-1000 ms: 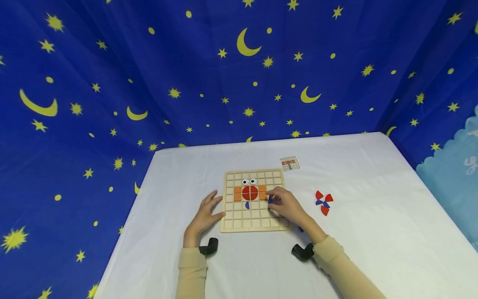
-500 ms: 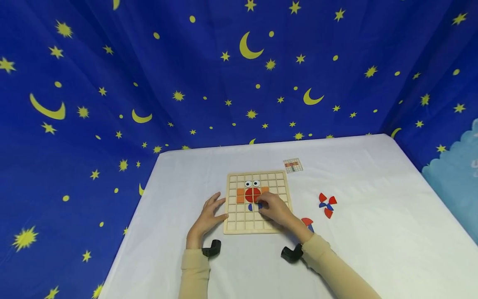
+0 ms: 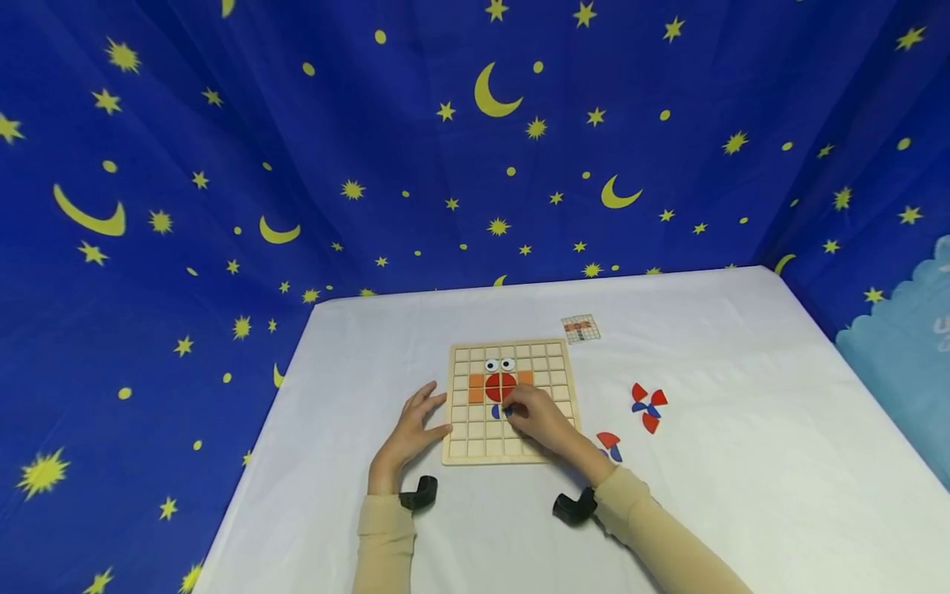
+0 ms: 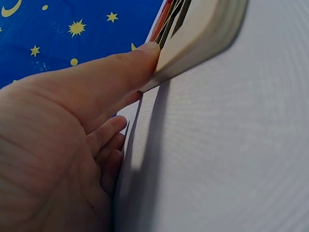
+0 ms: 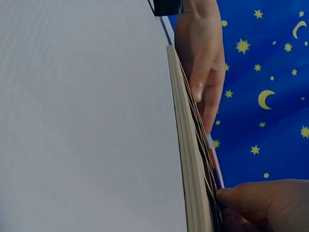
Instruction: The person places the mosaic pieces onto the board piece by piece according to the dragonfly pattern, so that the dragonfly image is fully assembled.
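Observation:
A wooden grid board [image 3: 467,447] lies on the white table. Its cells hold two googly-eye pieces [image 3: 500,365], a red circle [image 3: 497,386] of quarter tiles, orange squares [image 3: 476,389] and a blue half-round tile [image 3: 496,411]. My right hand [image 3: 545,419] is over the board, thumb and fingertips pinching another blue half-round tile [image 3: 508,412] just right of that one; the fingers partly cover it. My left hand [image 3: 410,429] rests at the board's left edge, fingers spread. In the left wrist view the left thumb [image 4: 140,60] touches the board's rim [image 4: 193,53].
A small pattern card [image 3: 580,328] lies beyond the board's far right corner. Red and blue tiles [image 3: 650,422] are scattered to the right. A red tile [image 3: 609,440] and blue ones lie by the right forearm. A starry blue curtain [image 3: 416,165] stands behind the table.
My right hand has moved left across the board with the blue half-round tile, up beside the other blue one. Tiles near the right forearm have come into view. The left hand stays at the edge.

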{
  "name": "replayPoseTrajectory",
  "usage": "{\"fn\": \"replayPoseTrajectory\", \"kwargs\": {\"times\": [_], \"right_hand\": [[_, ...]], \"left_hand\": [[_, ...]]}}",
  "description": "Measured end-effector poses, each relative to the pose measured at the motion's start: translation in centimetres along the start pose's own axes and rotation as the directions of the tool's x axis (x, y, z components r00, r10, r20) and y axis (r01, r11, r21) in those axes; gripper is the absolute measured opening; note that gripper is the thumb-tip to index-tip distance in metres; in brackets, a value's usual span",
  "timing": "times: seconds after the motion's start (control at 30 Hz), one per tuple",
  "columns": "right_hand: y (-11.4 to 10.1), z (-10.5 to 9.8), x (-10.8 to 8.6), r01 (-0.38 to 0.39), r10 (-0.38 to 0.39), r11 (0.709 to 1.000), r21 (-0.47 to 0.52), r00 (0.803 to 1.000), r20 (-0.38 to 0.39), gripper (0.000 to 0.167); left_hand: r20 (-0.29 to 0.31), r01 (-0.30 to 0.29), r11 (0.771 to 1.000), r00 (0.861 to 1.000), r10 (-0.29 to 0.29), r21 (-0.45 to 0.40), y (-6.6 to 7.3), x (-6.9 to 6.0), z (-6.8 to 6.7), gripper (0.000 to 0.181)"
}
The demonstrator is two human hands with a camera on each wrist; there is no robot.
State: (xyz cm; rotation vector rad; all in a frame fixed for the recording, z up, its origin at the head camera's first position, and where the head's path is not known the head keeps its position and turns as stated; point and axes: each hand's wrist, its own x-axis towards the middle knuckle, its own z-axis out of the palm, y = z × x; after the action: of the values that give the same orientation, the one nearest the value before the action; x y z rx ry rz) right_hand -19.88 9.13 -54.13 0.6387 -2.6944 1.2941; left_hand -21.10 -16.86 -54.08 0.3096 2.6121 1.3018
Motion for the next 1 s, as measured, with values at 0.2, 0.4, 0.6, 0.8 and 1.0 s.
{"fn": "replayPoseTrajectory", "kwargs": {"times": [0.2,0.4,0.6,0.8,1.0], "right_hand": [[-0.5,-0.2,-0.2,0.011,-0.01,1.0,-0.02,0.999,0.032,0.017],[-0.2,-3.9,-0.6,-0.003,0.002,1.0,0.022,0.997,0.076,0.016],[1.3,-8.8,-1.6,-0.098,0.108,0.991,-0.087,0.988,0.109,0.006],[2.2,-12.4,-2.4,-0.215,0.254,0.946,-0.242,0.957,0.14,0.005],[3.3,-15.6,-4.1,-0.39,0.47,0.841,-0.375,0.87,0.15,0.011]], "left_hand": [[-0.003,0.005,1.0,1.0,-0.005,-0.008,-0.1,-0.2,0.1,0.059],[0.006,0.005,1.0,1.0,-0.005,0.004,-0.1,-0.2,0.1,0.06],[0.004,0.019,1.0,1.0,-0.019,0.021,-0.1,0.1,0.2,0.061],[0.006,0.011,1.0,1.0,-0.011,0.011,0.0,0.1,0.1,0.062],[0.009,0.005,1.0,1.0,-0.005,0.025,-0.1,0.1,0.1,0.062]]}}
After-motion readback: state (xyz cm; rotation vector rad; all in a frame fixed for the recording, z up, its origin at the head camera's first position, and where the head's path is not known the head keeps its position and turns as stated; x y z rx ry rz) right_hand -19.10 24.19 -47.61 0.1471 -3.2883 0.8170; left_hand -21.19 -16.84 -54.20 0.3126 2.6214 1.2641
